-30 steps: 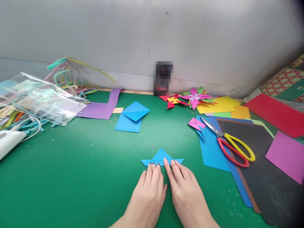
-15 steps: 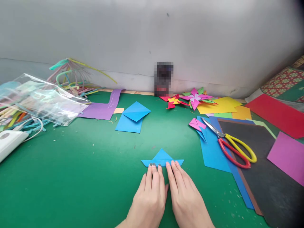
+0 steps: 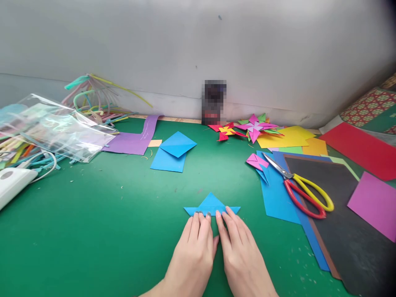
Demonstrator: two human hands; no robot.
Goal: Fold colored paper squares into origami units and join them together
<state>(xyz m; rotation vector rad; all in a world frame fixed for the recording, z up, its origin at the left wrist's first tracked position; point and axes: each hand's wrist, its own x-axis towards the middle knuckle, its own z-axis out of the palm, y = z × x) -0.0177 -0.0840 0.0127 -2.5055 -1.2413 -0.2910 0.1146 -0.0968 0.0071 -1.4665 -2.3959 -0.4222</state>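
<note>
A folded blue paper (image 3: pixel 211 202) lies on the green table near its front, a triangle peak above a flat band with pointed ends. My left hand (image 3: pixel 193 251) rests its fingertips on the left part of the band's lower edge, fingers stretched out. Close beside it, my right hand (image 3: pixel 239 247) presses its extended fingertips on the right part of that edge. Neither hand is wrapped around anything, though both thumbs are largely hidden. Farther back lie two more blue papers (image 3: pixel 167 160), the upper one turned like a diamond and overlapping the lower.
Scissors (image 3: pixel 293 185) with red and yellow handles lie on a black sheet (image 3: pixel 349 222) and blue paper at right. Folded paper stars (image 3: pixel 254 128) sit by the wall. A purple sheet (image 3: pixel 131 142), a clear plastic bag (image 3: pixel 77 136) and a white device (image 3: pixel 14 183) occupy the left.
The blue paper stays in place. My left hand's fingers bend slightly more, and my right hand's fingers have spread and slid a little along the band.
</note>
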